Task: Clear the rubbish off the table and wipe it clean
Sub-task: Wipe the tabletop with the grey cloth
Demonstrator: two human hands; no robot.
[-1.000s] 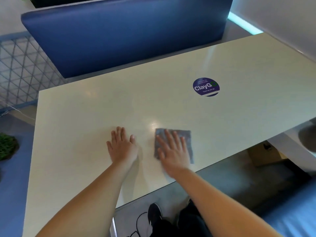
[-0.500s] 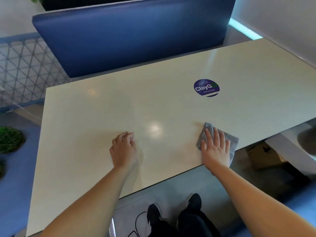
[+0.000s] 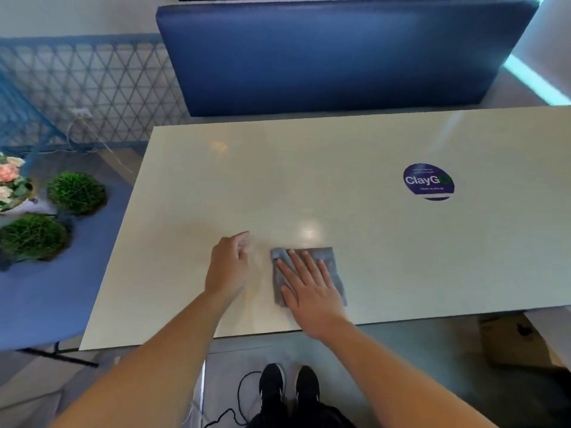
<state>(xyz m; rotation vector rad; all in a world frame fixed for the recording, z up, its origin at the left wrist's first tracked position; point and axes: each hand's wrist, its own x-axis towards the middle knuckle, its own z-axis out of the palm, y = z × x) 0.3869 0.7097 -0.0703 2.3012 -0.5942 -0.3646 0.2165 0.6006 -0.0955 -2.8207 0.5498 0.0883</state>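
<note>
Room: blue padded bench (image 3: 333, 54) stands behind the table, and a blue criss-cross fence (image 3: 86, 88) runs along the left.
Table: the cream table top (image 3: 401, 257) is smooth and shiny, with a bright spot of light near the middle.
Sticker: a round purple sticker (image 3: 428, 181) with the word "ClayGo" sits flat on the table, well apart from the hands, toward the far right.
Cloth: the small grey cloth (image 3: 330, 267) is a soft, flat square with a few wrinkles. It lies near the front edge of the table, close to the middle.
Right hand: the right hand (image 3: 309, 288) lies flat on the cloth, fingers straight and spread, pressing it down. It grips nothing.
Left hand: the left hand (image 3: 230, 264) rests on the bare table just beside the cloth, not touching it. Its fingers are loosely bent and hold nothing.
Floor: two black shoes (image 3: 289, 389) show below the table edge.
Left side: two round green plants (image 3: 55, 217) and some pink flowers (image 3: 9, 180) sit on a blue surface.
</note>
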